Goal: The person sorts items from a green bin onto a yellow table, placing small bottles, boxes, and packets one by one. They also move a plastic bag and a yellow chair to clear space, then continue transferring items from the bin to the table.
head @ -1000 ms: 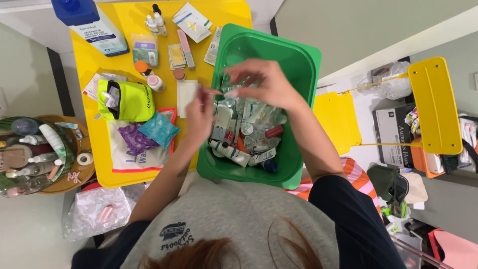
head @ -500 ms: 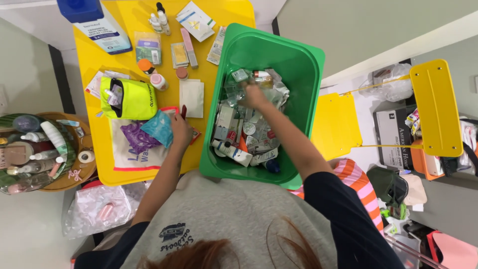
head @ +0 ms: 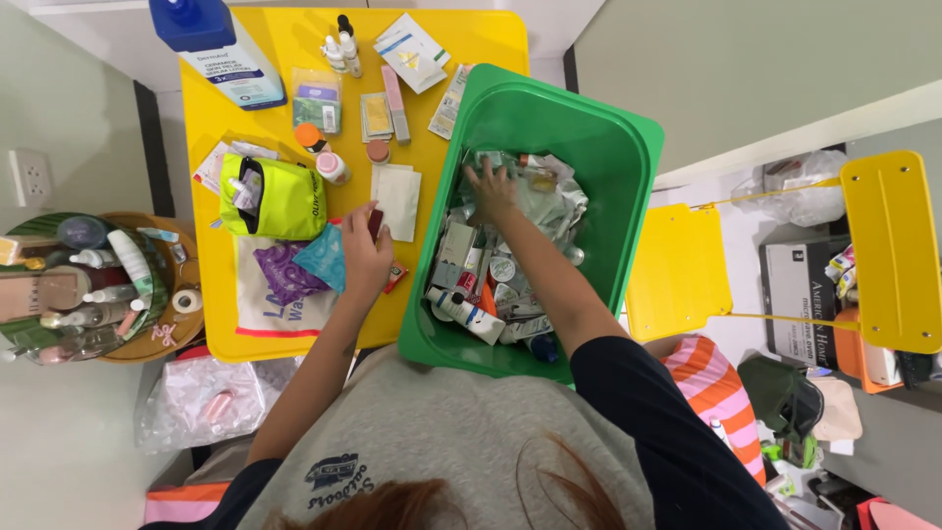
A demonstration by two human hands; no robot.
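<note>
The green bin stands at the right edge of the yellow table, deep and glossy, its floor heaped with small tubes, sachets and crinkled clear packets. A white tube with a dark cap lies near the bin's near wall, beside round tins and a red item.

The right hand is reached down into the far half of the bin, arm stretched forward from the shoulder, palm down and fingers spread over the clear packets. It presses on them; whether it has closed on any one piece cannot be told. The packets lie directly under and just beyond the fingertips, against the far wall.

The left hand rests on the table just left of the bin, wrist bent, fingers curled around a small dark red stick that pokes out above the knuckles. The hand is closed on it. It sits between a teal wrapper on its left and a white sachet just above. A small red packet lies on the table edge between the hand and the bin.

Further left on the table are a neon yellow pouch, a purple wrapper on a cloth bag, and a row of small bottles and cards along the far side.
</note>
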